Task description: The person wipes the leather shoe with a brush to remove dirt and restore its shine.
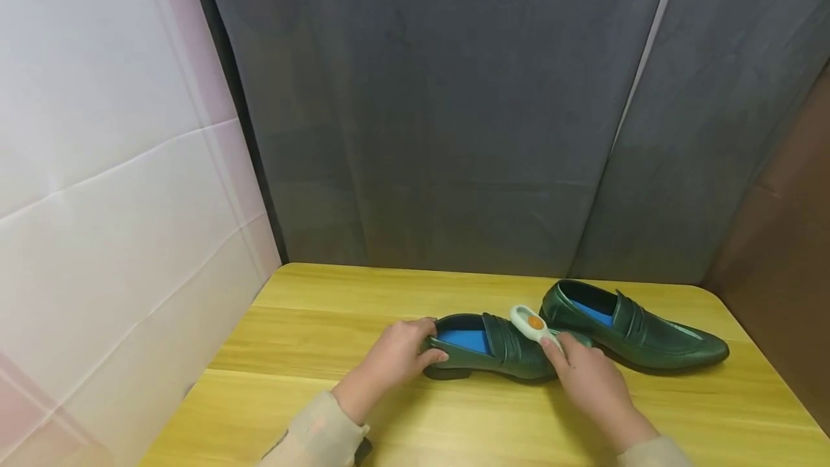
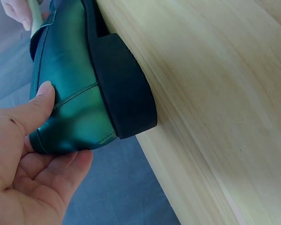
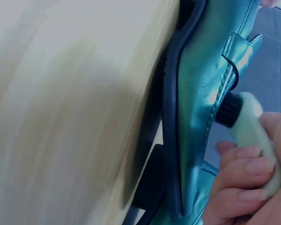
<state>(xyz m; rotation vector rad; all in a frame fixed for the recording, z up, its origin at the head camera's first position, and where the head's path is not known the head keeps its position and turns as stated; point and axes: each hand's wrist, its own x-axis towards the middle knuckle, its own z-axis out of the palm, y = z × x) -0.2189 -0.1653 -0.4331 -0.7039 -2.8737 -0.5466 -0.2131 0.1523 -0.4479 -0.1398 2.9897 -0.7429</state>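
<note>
A green loafer (image 1: pixel 519 353) with a blue insole stands on the table, toe to the right. My left hand (image 1: pixel 400 353) grips its heel, thumb on the near side, as the left wrist view shows at the heel counter (image 2: pixel 79 117). In my right hand (image 1: pixel 590 380) is a pale shoe brush (image 1: pixel 533 324) with an orange spot on its back. Dark bristles (image 3: pixel 230 110) touch the top of the loafer just ahead of the strap, seen in the right wrist view. Curled fingers (image 3: pixel 246 176) wrap the brush handle.
A second green loafer (image 1: pixel 638 330) sits at the right, its heel close behind the first one's toe. The wooden table (image 1: pixel 311 330) ends at a dark grey curtain (image 1: pixel 441 128). A white panel (image 1: pixel 117 164) stands left, a brown one (image 1: pixel 784 251) right.
</note>
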